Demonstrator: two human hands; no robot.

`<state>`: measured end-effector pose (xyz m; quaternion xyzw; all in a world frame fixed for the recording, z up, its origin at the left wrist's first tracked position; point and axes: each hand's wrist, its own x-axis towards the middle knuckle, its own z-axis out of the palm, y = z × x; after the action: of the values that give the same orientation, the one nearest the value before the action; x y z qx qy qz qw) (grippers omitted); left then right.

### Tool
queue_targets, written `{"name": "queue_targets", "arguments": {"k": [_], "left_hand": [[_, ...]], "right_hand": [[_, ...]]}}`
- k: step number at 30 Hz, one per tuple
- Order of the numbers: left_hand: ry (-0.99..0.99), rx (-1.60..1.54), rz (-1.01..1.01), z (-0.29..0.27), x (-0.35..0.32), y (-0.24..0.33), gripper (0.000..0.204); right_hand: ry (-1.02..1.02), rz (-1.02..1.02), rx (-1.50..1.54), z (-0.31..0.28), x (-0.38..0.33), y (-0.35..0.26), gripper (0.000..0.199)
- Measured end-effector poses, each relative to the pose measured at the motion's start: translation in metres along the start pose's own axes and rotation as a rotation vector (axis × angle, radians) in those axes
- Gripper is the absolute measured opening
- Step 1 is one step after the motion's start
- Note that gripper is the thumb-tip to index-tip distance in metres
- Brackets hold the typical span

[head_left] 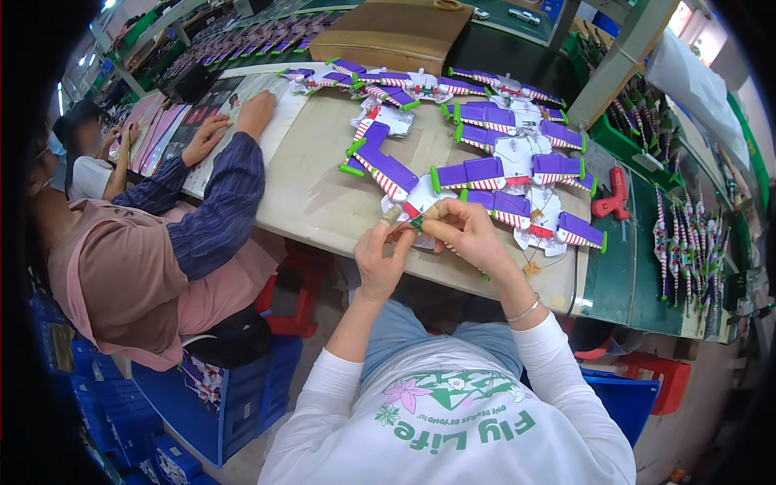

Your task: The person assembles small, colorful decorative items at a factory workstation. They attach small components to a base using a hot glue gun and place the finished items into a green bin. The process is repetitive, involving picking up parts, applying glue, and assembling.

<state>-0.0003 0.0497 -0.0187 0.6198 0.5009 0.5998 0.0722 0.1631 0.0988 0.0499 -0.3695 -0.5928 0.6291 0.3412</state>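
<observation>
Your left hand (380, 257): raised at the near edge of the worktable (315, 194), fingers pinched on the left side of a small green-and-white toy part (415, 221). Your right hand (469, 230): curled over the same part from the right, thumb and forefinger closed on it, silver bracelet (525, 310) at the wrist. The part sits between both hands, just above the table's front edge and touching the nearest white toy body; what exactly it is, is too small to tell.

Toy wing assemblies (485, 153): purple panels with red-and-white striped ends and green tips, on white bodies, spread in overlapping rows across the table beyond your hands, the nearest ones just beside your fingers.

Red glue gun (612, 196): lying on the green surface right of the pile.

Green bin (638, 129): far right, filled with upright striped pieces; more striped pieces (687, 242) lie near it.

Cardboard box (396, 32): at the table's far end.

Co-worker to your left: striped sleeve (218, 202), both hands on flat printed sheets (202, 113).

Blue crates (234, 396): on the floor beside the co-worker.
</observation>
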Motion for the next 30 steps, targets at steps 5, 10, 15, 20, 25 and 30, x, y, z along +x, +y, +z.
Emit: {"name": "queue_targets", "arguments": {"k": [5,10,15,20,25,30], "left_hand": [[0.064,0.153,0.099,0.002,0.003,0.003,0.017],[-0.028,0.083,0.038,-0.007,0.011,0.010,0.026],[-0.098,0.004,0.011,-0.014,0.014,0.007,0.032],[-0.012,0.050,0.013,-0.006,0.010,0.004,0.032],[0.063,0.092,0.055,0.002,0.006,0.002,0.032],[0.052,0.071,0.058,0.001,0.008,0.003,0.031]], "right_hand": [[0.052,-0.007,0.003,0.000,0.002,0.009,0.012],[0.329,-0.218,-0.493,0.012,0.003,0.021,0.014],[0.336,-0.180,-0.536,0.014,0.006,0.021,0.015],[0.312,-0.203,-0.620,0.016,0.006,0.012,0.014],[0.377,-0.313,-0.761,0.026,0.007,0.016,0.011],[0.403,-0.311,-0.784,0.028,0.009,0.018,0.013]]}}
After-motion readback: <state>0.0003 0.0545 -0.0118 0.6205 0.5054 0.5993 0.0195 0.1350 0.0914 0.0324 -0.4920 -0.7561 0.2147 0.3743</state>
